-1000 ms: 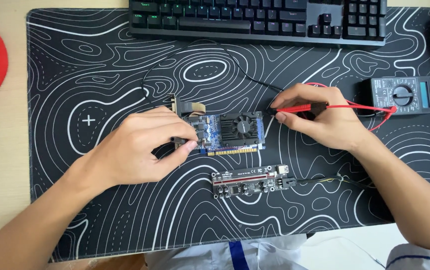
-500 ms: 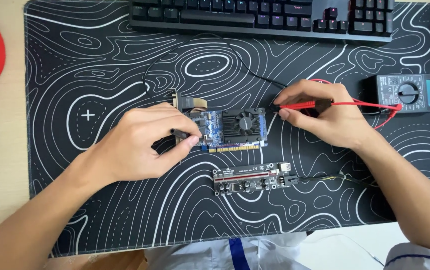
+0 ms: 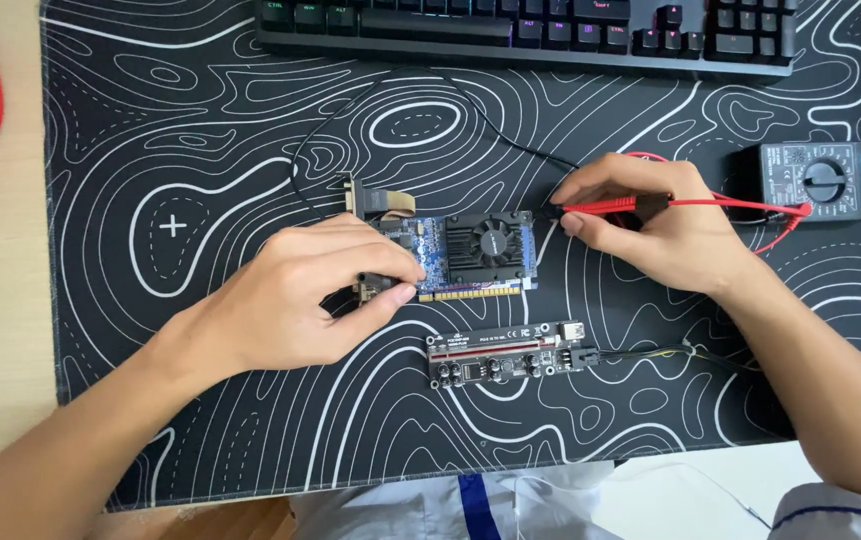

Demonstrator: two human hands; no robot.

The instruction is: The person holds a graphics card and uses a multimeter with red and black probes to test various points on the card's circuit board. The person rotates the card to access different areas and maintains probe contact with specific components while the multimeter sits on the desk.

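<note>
The blue card [image 3: 461, 252] lies mid-mat [image 3: 201, 130], its left end pinched between the thumb and fingers of the left hand [image 3: 301, 295]. At 3 o'clock of the card, a red probe [image 3: 616, 206] is clamped in the closed fingers of the right hand [image 3: 651, 225], its tip held at the card's right edge. A black riser board [image 3: 506, 355] lies at 6 o'clock, the multimeter [image 3: 821, 180] at 2 o'clock, the keyboard [image 3: 551, 30] at 12. Since the earlier frames both grips are unchanged; only the view has drifted slightly. The card's left bracket is partly hidden by the left fingers, the probe tip cannot be made out, and the keyboard is cut off at the top.
</note>
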